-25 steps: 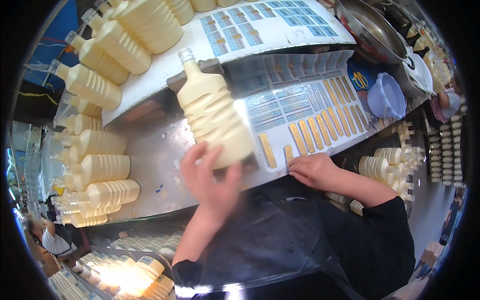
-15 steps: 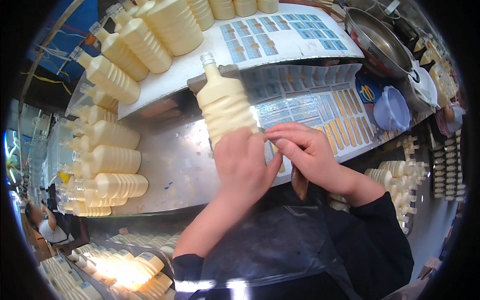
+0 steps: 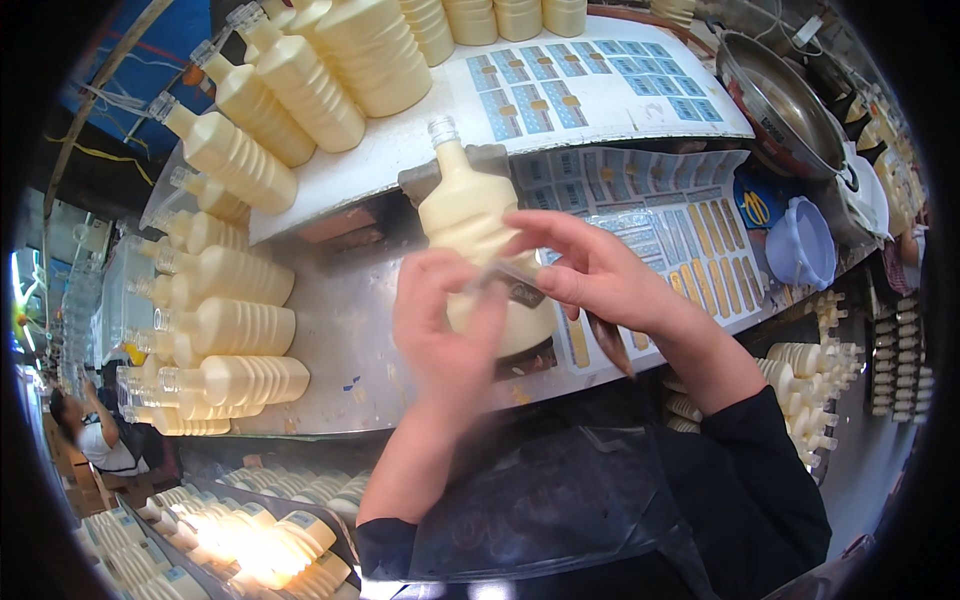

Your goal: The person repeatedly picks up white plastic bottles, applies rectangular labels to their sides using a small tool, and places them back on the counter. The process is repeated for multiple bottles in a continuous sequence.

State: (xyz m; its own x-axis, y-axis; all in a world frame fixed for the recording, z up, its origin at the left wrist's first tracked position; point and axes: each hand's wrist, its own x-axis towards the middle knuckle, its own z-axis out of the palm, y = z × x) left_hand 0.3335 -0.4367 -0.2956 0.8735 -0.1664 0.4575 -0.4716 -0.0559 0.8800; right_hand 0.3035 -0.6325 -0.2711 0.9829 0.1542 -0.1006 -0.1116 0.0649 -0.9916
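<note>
A cream ribbed bottle with a clear threaded neck (image 3: 468, 195) lies in front of me, its shoulder in a grey cradle (image 3: 420, 180). Over its lower body, a small dark label with a clear edge (image 3: 522, 288) spans the gap between my hands. My left hand (image 3: 435, 315) is smeared by motion, its thumb and fingers curled at the label's left end. My right hand (image 3: 615, 285) has its thumb at the label's other end, index finger stretched over the bottle. A brown, narrow, pointed tool (image 3: 608, 345) sticks out below the right palm.
Label sheets (image 3: 650, 225) lie right of the bottle, more on the raised white shelf (image 3: 640, 120). Several cream bottles (image 3: 240, 330) crowd the left side and back. A lilac bucket (image 3: 802, 245), yellow-handled scissors (image 3: 755, 208) and a large metal pan (image 3: 785, 100) stand right.
My left hand has moved left and the right hand has lifted its index finger. The dark label now shows between them. The view has shifted, so the scene sits slightly further right.
</note>
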